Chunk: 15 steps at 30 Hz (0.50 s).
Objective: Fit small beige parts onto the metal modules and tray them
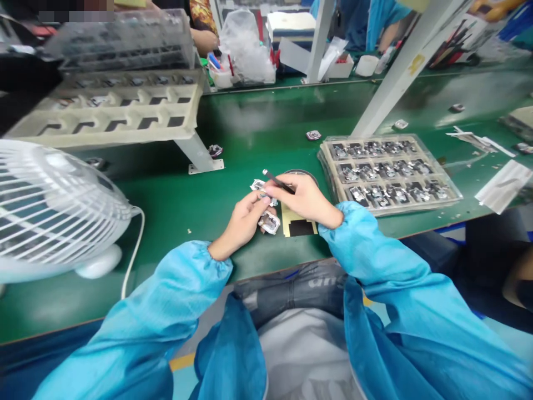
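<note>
While the fingers of the right hand [308, 198] grasp a dark pen-like tool [280, 181], those of the left hand [241, 222] pinch a silvery part [257, 185] at their tips, and a whitish-framed piece [270, 223] is close beside them, toward the body.

Slim dark tool [273, 179], slanted — whitish metallic part [270, 223] nearby.
</note>
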Tool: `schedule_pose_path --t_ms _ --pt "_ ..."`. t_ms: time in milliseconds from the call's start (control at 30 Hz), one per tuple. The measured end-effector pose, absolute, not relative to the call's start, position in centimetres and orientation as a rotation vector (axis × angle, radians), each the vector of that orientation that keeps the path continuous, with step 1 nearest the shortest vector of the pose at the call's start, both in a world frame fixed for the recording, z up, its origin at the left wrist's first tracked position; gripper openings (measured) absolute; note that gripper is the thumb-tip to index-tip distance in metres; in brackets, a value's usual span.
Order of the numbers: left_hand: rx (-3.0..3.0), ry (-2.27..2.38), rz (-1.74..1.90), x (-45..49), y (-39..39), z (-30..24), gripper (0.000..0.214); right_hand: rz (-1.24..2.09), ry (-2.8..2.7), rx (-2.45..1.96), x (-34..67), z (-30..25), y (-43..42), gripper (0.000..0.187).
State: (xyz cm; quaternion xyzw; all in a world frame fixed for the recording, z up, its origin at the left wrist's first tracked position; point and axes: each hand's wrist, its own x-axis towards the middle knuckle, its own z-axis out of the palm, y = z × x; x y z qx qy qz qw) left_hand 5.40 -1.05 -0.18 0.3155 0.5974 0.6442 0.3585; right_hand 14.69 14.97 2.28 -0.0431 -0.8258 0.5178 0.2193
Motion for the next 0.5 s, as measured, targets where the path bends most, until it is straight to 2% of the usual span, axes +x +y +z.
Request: schedule_pose_path --t_ms 233,500 --pt "0.7 1.606 1.77 4.2 -0.9 -0.3 0.049 1.544 -2.147 -0.234 13.9 -0.3 14.8 0.035" --pt "0.666 1.553 1.913 3.3 -1.0 -0.6 0.039 1.69 -2.023 -0.363 14.4 0.6 15.7 0.043"
